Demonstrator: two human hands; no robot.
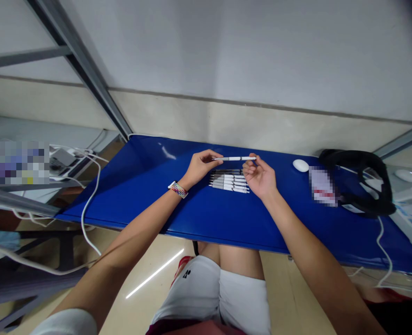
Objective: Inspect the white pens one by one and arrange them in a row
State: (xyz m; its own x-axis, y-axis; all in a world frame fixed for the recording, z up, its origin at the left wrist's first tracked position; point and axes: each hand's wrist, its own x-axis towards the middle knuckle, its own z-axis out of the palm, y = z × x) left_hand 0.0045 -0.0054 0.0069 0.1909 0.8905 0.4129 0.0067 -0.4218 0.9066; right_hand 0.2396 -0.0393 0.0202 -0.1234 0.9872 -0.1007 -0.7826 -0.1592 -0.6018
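Note:
A white pen (234, 158) is held level above the blue table, stretched between my two hands. My left hand (203, 166) pinches its left, tip-like end between thumb and fingers; a patterned band circles that wrist. At the other end, my right hand (261, 174) grips the pen between thumb and forefinger, its palm turned partly up and the other fingers curled. Beneath the held pen, several similar white and grey pens (229, 182) lie side by side in a row on the table. The pens nearest the wall sit in shadow.
On the blue table (206, 216), to the right, are a white mouse-like oval (301, 165), a blurred packet (322, 186) and a black headband-like device (383, 181) with a white cable. Metal frame posts (97, 83) flank the table. White cables (87, 204) hang at the left.

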